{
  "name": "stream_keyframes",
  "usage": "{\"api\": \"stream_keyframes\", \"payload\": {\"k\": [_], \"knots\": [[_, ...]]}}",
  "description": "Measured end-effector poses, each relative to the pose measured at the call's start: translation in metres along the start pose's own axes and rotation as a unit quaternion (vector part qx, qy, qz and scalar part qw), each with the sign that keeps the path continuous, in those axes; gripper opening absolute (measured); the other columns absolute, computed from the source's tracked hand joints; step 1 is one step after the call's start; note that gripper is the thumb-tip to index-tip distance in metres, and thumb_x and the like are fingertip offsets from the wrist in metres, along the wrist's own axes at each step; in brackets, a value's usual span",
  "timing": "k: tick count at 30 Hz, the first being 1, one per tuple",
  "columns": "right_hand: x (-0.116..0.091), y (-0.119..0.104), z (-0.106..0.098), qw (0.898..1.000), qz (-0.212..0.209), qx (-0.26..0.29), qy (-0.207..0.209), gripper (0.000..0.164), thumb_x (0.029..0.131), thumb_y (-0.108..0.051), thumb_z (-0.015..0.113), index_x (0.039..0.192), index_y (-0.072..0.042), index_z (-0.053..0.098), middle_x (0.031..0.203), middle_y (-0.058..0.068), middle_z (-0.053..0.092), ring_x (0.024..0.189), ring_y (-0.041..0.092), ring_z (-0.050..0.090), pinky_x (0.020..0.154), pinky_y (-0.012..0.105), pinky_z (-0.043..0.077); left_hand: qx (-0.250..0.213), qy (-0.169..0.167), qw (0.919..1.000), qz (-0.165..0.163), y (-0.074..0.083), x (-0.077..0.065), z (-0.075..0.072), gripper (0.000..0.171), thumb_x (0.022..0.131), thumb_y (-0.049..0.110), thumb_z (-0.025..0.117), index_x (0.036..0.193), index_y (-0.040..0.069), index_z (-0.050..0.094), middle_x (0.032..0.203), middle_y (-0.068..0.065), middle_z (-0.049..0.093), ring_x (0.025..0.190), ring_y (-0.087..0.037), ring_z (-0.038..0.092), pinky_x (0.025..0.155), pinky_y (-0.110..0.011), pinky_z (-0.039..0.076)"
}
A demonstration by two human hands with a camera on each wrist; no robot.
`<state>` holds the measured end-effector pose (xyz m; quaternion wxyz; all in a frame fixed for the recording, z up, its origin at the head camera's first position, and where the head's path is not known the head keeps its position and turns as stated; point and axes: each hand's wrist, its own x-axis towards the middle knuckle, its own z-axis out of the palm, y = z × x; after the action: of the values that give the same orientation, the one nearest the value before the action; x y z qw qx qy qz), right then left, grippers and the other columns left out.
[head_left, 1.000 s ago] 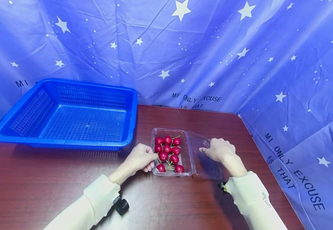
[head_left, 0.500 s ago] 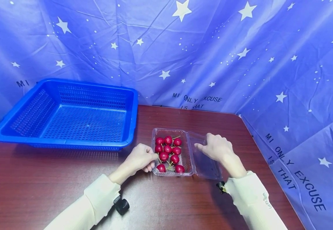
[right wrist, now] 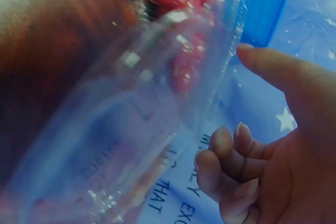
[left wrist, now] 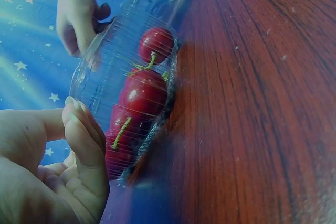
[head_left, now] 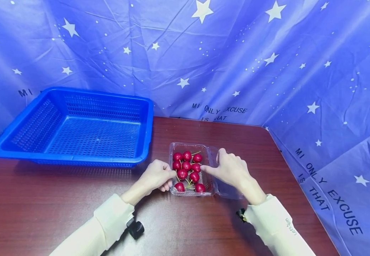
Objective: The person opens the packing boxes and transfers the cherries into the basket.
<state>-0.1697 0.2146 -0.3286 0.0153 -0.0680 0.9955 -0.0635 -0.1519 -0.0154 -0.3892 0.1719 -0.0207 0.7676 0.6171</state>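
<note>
A clear plastic clamshell box [head_left: 208,177] lies open on the table, its lid [head_left: 228,190] folded out to the right. Several red cherries [head_left: 186,166] with green stems sit inside. My left hand [head_left: 155,175] pinches the box's left rim between thumb and fingertips, seen close up in the left wrist view. Over the hinge side hovers my right hand [head_left: 232,169], its thumb stretched toward the cherries. In the right wrist view, the right hand's fingers [right wrist: 244,169] are loosely bent and hold nothing, apart from the lid.
A large blue plastic basket [head_left: 95,159] with perforated walls stands at the back left of the dark red-brown table [head_left: 185,227]. Behind and to the right hangs a blue star-patterned cloth [head_left: 236,64], meeting the table's back and right edges.
My right hand has moved left from over the lid to the box's right edge, its thumb now above the cherries. The left hand and box have stayed put.
</note>
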Motion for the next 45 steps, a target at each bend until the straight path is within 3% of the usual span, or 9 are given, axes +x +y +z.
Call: {"api": "stream_keyframes", "payload": {"k": [5, 11, 25, 45], "knots": [[-0.003, -0.005, 0.012, 1.0, -0.004, -0.025, -0.006, 0.066, 0.066, -0.067, 0.069, 0.083, -0.006, 0.05, 0.059, 0.008, 0.057, 0.055, 0.026, 0.058, 0.044, 0.04, 0.046, 0.001, 0.0, 1.0, -0.002, 0.0, 0.0, 0.0, 0.029, 0.083, 0.005, 0.064, 0.056, 0.007, 0.053, 0.041, 0.001, 0.054, 0.033, -0.006, 0.049, 0.031, -0.015, 0.041], [-0.005, -0.007, 0.021, 0.999, -0.01, -0.034, 0.004, 0.061, 0.067, -0.061, 0.071, 0.085, -0.005, 0.052, 0.062, 0.01, 0.062, 0.061, 0.029, 0.061, 0.046, 0.044, 0.049, 0.0, -0.001, 1.0, 0.0, 0.002, -0.002, 0.0, 0.029, 0.082, 0.005, 0.064, 0.056, 0.007, 0.054, 0.041, 0.001, 0.054, 0.033, -0.006, 0.049, 0.031, -0.015, 0.041], [-0.01, -0.015, 0.035, 0.998, -0.007, -0.052, 0.022, 0.035, 0.081, -0.032, 0.066, 0.089, -0.002, 0.049, 0.075, 0.023, 0.071, 0.067, 0.042, 0.067, 0.049, 0.052, 0.051, -0.005, 0.003, 1.0, -0.004, 0.002, -0.002, 0.001, 0.028, 0.082, 0.003, 0.062, 0.056, 0.008, 0.053, 0.041, 0.001, 0.054, 0.033, -0.005, 0.049, 0.03, -0.014, 0.041], [-0.017, -0.014, 0.048, 0.996, -0.005, -0.031, 0.078, 0.027, 0.089, -0.029, 0.056, 0.09, -0.004, 0.048, 0.072, 0.027, 0.07, 0.067, 0.046, 0.066, 0.047, 0.054, 0.049, -0.016, -0.003, 0.9999, -0.002, 0.0, 0.0, 0.001, 0.029, 0.082, 0.003, 0.061, 0.055, 0.009, 0.052, 0.041, 0.001, 0.054, 0.033, -0.005, 0.049, 0.03, -0.014, 0.041]]}}
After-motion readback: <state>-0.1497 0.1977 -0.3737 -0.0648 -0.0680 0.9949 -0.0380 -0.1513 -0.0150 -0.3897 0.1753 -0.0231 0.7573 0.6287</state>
